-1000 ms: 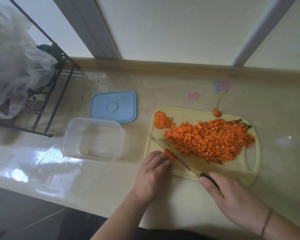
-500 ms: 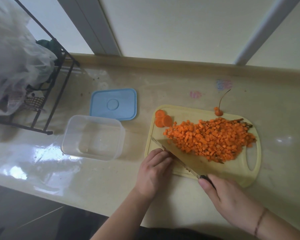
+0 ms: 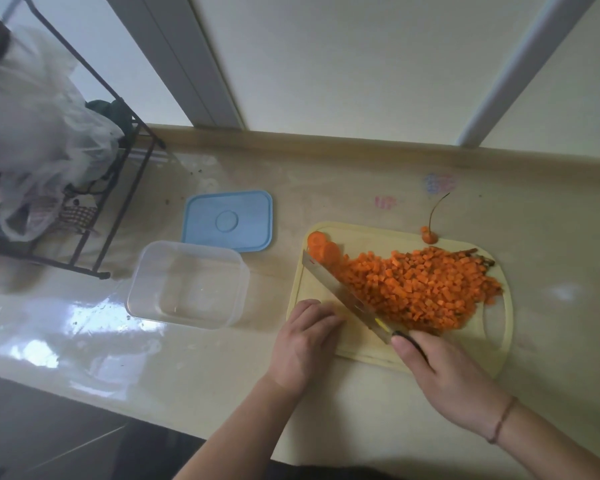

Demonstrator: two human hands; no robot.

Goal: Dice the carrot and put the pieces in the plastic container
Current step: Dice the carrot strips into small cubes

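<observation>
A heap of diced carrot [image 3: 420, 289] covers the middle of the yellow cutting board [image 3: 368, 351]. Two round carrot slices [image 3: 323, 249] lie at the board's far left corner. My right hand [image 3: 444, 375] grips the black handle of a knife [image 3: 343, 292], whose blade lies flat against the heap's left side and reaches the slices. My left hand [image 3: 305, 344] rests with curled fingers on the board's near left edge and holds nothing that I can see. The clear plastic container [image 3: 187, 285] stands empty to the left of the board.
The container's blue lid [image 3: 227, 221] lies behind it. A carrot tip with its thin root [image 3: 429, 237] sits at the board's far edge. A black wire rack [image 3: 94, 202] with plastic bags fills the far left. The counter's front edge runs close below my arms.
The knife blade has swept up and to the right, pushing the cut pieces near my left hand into the heap and against the two slices. My left hand has stayed put.
</observation>
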